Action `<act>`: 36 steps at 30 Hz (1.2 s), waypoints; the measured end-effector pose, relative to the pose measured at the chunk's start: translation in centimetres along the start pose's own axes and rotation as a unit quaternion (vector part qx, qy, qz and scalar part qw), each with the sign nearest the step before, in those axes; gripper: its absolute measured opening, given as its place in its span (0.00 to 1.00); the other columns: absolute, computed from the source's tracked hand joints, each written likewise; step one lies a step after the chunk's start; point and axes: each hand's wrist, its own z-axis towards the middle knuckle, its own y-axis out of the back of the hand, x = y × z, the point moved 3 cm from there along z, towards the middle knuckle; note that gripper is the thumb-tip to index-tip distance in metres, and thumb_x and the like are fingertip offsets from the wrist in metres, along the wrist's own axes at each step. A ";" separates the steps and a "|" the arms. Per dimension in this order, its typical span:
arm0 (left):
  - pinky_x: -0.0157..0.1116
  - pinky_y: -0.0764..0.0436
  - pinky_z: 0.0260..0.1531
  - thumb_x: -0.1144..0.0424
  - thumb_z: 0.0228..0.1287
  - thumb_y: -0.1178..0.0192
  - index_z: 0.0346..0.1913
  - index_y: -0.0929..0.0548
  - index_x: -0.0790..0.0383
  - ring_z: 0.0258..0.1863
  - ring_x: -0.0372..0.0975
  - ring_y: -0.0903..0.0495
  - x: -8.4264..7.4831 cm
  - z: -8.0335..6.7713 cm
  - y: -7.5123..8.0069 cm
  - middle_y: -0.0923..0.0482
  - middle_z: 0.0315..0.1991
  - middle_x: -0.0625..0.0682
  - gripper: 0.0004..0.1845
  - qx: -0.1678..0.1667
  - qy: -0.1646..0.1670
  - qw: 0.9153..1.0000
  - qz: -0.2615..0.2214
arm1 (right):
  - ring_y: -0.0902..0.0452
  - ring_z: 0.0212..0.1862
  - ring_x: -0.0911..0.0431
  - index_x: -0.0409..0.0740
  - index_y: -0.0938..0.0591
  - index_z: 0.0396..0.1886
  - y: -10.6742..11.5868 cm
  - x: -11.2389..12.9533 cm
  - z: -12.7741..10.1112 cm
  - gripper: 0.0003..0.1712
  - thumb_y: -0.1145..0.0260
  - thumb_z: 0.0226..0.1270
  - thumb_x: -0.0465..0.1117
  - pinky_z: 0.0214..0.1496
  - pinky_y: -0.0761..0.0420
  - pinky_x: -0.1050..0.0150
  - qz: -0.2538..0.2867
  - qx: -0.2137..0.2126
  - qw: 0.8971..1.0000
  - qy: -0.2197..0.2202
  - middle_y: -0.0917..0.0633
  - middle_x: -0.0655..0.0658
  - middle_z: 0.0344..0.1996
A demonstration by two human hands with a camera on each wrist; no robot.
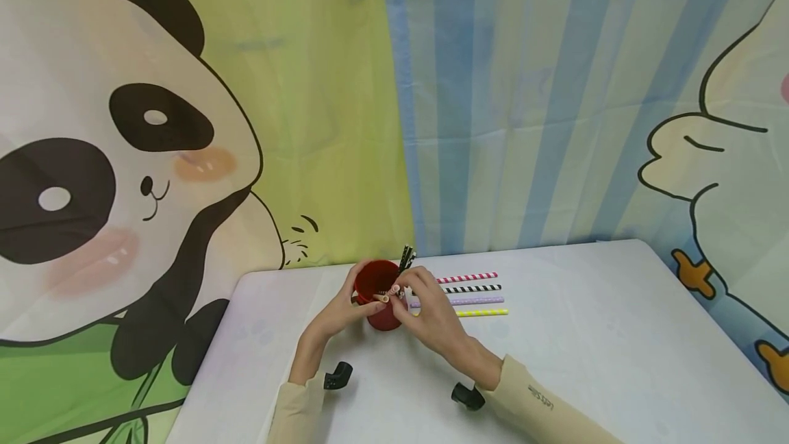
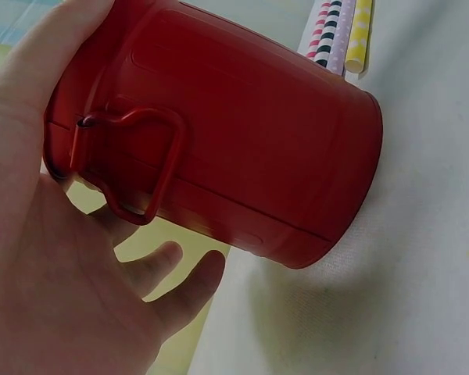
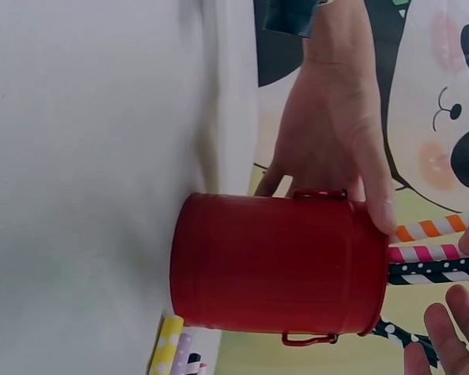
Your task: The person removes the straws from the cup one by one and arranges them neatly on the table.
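A red metal bucket [image 1: 384,321] with small side handles stands upright at the table's back. My left hand [image 1: 337,312] grips it from the left, thumb at the rim. Above the opening, my right hand [image 1: 434,317] pinches paper straws [image 1: 394,290] by their upper ends. In the right wrist view, an orange-striped straw [image 3: 431,228], a pink-striped straw [image 3: 424,253] and black-and-white straws [image 3: 434,270] stick out of the bucket. Other black patterned straws [image 1: 406,258] lean out at its far right side. The straws' lower ends are hidden inside.
Right of the bucket, a red-striped straw [image 1: 471,278], a black-striped straw [image 1: 474,288], a purple dotted straw [image 1: 477,301] and a yellow straw [image 1: 488,312] lie side by side on the white table [image 1: 585,348]. A printed curtain [image 1: 333,122] hangs behind.
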 end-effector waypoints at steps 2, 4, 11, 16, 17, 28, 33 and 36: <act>0.54 0.31 0.66 0.57 0.62 0.30 0.77 0.50 0.34 0.73 0.48 0.40 0.0 0.0 0.0 0.40 0.73 0.50 0.48 0.001 -0.001 1.000 -0.001 | 0.25 0.50 0.60 0.52 0.19 0.43 0.3 0.1 0.0 0.08 0.31 0.66 0.37 0.53 0.18 0.65 0.008 -0.005 1.000 -0.007 0.21 0.54 0.44; 0.54 0.31 0.67 0.57 0.62 0.30 0.78 0.51 0.36 0.73 0.49 0.40 0.0 0.0 0.0 0.40 0.73 0.50 0.49 0.002 -0.002 1.000 -0.001 | 0.25 0.50 0.60 0.52 0.19 0.43 0.4 0.2 0.0 0.09 0.31 0.65 0.37 0.53 0.18 0.64 0.011 -0.009 1.000 -0.010 0.21 0.54 0.45; 0.57 0.32 0.68 0.56 0.62 0.30 0.80 0.53 0.44 0.74 0.48 0.40 0.0 0.0 -0.1 0.40 0.73 0.50 0.51 0.000 0.001 1.000 0.000 | 0.24 0.52 0.59 0.49 0.18 0.44 1.2 0.8 0.3 0.09 0.31 0.65 0.36 0.54 0.17 0.58 0.027 -0.017 0.999 -0.015 0.21 0.53 0.46; 0.58 0.32 0.68 0.56 0.62 0.30 0.80 0.53 0.45 0.74 0.48 0.41 0.1 0.0 -0.1 0.40 0.73 0.49 0.51 -0.002 0.002 1.000 -0.001 | 0.25 0.52 0.59 0.51 0.18 0.45 1.8 1.4 0.5 0.11 0.31 0.65 0.36 0.57 0.19 0.64 0.033 -0.022 0.999 -0.023 0.21 0.53 0.47; 0.58 0.33 0.68 0.56 0.62 0.31 0.80 0.53 0.45 0.74 0.47 0.41 0.1 0.1 -0.1 0.40 0.73 0.49 0.51 -0.002 0.002 1.000 0.000 | 0.25 0.53 0.59 0.51 0.18 0.46 1.9 1.5 0.5 0.11 0.30 0.65 0.36 0.57 0.19 0.64 0.032 -0.022 0.999 -0.024 0.21 0.53 0.47; 0.61 0.36 0.70 0.56 0.60 0.30 0.75 0.49 0.30 0.74 0.47 0.42 -0.1 0.1 0.0 0.39 0.73 0.47 0.48 -0.002 0.006 1.000 -0.012 | 0.24 0.55 0.57 0.47 0.18 0.47 3.9 3.5 0.9 0.12 0.30 0.64 0.35 0.61 0.23 0.68 0.054 -0.044 0.998 -0.004 0.20 0.48 0.48; 0.60 0.36 0.70 0.56 0.61 0.30 0.76 0.49 0.31 0.74 0.46 0.42 -0.1 0.1 -0.1 0.39 0.72 0.47 0.48 -0.002 0.005 1.000 -0.014 | 0.24 0.55 0.56 0.47 0.18 0.46 4.7 4.4 1.0 0.12 0.30 0.63 0.33 0.61 0.24 0.69 0.064 -0.055 0.996 0.008 0.19 0.48 0.48; 0.60 0.36 0.70 0.56 0.61 0.30 0.77 0.50 0.34 0.74 0.46 0.42 -0.1 0.1 -0.1 0.39 0.72 0.47 0.48 -0.002 0.003 1.000 -0.013 | 0.24 0.54 0.57 0.46 0.18 0.46 5.1 4.8 1.0 0.13 0.30 0.63 0.32 0.60 0.24 0.69 0.063 -0.057 0.996 0.011 0.20 0.50 0.47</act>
